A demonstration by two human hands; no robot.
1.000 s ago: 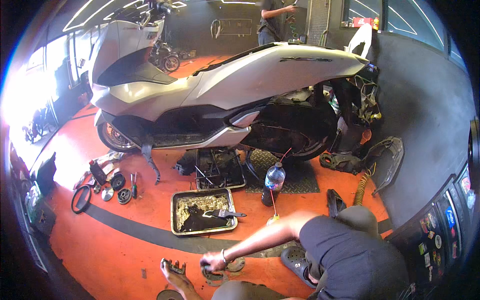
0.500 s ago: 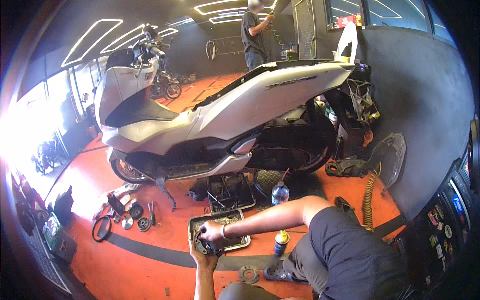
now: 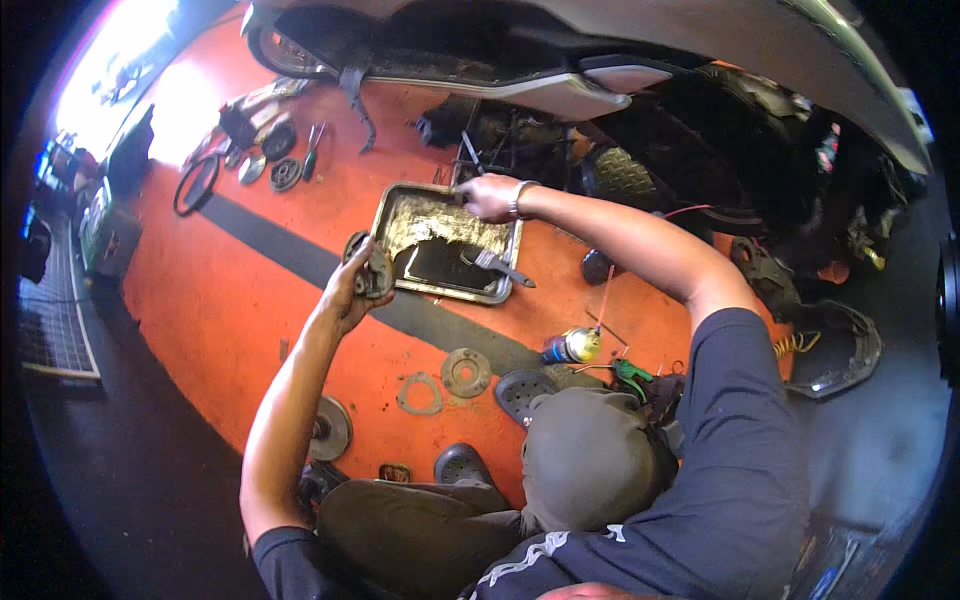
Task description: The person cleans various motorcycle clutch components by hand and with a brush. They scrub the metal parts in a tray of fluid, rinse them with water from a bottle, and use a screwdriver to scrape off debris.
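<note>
My left hand [image 3: 346,302] is closed around a round metal part [image 3: 374,270] with curved segments, like a scooter clutch assembly, at the left edge of a metal tray [image 3: 386,210]. Dark fluid and a yellowish film cover the tray's bottom. A paintbrush [image 3: 505,268] lies across its near right side, the handle over the rim. Above the tray's far right corner is my right hand [image 3: 490,198], fingers pinched together. Something small and dark shows at those fingertips, too unclear to name.
A scooter [image 3: 480,50] stands beyond the tray. Left lie round parts [image 3: 285,174] and a black ring [image 3: 196,186]. Nearer me are a metal disc [image 3: 466,372], a gasket [image 3: 419,394], a spray can [image 3: 574,346] and a green-handled air gun [image 3: 630,374].
My view has tipped down toward the floor. My right hand has left the round part and moved right, over the tray's far corner. My left hand still holds the part.
</note>
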